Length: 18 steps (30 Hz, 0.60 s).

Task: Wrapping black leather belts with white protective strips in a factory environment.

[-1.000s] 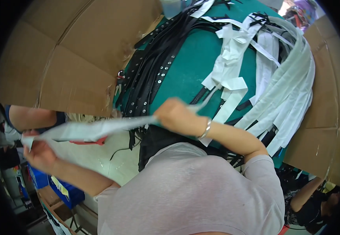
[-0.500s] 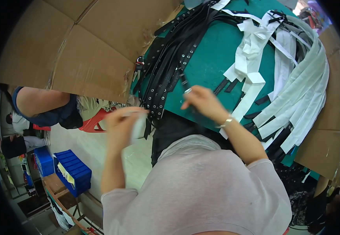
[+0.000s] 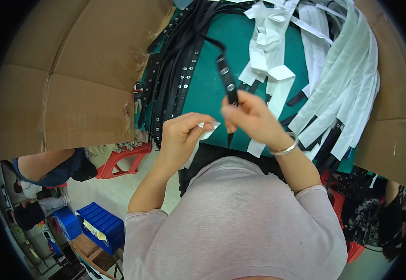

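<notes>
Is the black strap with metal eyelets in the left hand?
No, the right hand grips the black strap with metal eyelets, while the left hand pinches a white strip.

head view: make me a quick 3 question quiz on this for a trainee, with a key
1. Which hand holds a black eyeletted strap?
2. True or false: the left hand is empty.
3. On the green table, where does the large bundle of black straps lie?
a) left of the white strips
b) right of the white strips
c) on top of the white strips

Key:
1. The right hand.
2. False; it pinches a white strip.
3. a
</notes>
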{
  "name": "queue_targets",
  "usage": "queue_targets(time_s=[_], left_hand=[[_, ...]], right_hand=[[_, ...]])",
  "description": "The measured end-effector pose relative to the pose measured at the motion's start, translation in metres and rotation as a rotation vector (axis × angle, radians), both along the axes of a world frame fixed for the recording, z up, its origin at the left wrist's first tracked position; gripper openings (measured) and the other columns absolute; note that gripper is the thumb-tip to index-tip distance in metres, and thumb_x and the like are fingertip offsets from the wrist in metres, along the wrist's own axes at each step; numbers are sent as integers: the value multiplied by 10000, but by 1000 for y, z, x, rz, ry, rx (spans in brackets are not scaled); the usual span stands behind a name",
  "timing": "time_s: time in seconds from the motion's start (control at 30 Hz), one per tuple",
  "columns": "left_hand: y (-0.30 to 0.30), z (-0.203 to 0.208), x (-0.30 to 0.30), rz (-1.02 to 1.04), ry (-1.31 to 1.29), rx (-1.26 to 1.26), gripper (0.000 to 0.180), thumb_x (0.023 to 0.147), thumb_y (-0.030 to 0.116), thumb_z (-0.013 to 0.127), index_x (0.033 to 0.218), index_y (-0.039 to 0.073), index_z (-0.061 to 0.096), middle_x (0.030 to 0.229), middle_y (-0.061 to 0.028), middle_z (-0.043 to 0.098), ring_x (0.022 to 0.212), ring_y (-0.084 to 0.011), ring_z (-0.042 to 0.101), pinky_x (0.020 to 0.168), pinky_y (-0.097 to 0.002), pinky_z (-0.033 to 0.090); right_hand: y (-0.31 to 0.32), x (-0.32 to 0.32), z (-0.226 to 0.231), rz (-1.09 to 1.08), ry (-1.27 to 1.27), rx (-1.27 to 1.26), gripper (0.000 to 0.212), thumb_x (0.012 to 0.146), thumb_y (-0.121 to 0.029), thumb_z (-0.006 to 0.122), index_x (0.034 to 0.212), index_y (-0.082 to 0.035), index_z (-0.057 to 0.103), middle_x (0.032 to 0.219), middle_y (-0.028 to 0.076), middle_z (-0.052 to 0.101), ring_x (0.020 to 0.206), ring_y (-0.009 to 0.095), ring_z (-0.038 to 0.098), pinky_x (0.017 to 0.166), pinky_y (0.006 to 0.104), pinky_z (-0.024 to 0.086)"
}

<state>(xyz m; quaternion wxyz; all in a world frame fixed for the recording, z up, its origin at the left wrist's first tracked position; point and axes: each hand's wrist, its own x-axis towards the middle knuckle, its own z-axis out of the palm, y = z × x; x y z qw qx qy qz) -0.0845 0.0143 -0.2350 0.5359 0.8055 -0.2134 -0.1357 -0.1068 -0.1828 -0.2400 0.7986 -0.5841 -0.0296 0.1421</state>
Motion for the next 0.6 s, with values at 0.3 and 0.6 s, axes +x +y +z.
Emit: queue_targets(time_s=[0.3, 0.6], left_hand=[[28, -1, 9, -121, -272, 68, 692, 572, 150, 867, 1062, 38, 391, 797, -40, 571, 741, -87, 579, 615, -224, 473], [128, -75, -46, -21, 730, 297, 68, 803, 91, 617, 816, 25, 615, 658, -12, 593, 556, -84, 549, 514, -242, 441]], right_hand=[[29, 22, -24, 211, -82, 6, 185, 816, -183, 701, 840, -9, 642, 688, -80, 508, 638, 5, 413, 547, 180, 329], [-44, 34, -22, -121, -122, -188, 264, 819, -224, 668, 713, 13, 621, 582, -35, 500, 541, 41, 439, 470, 224, 361]])
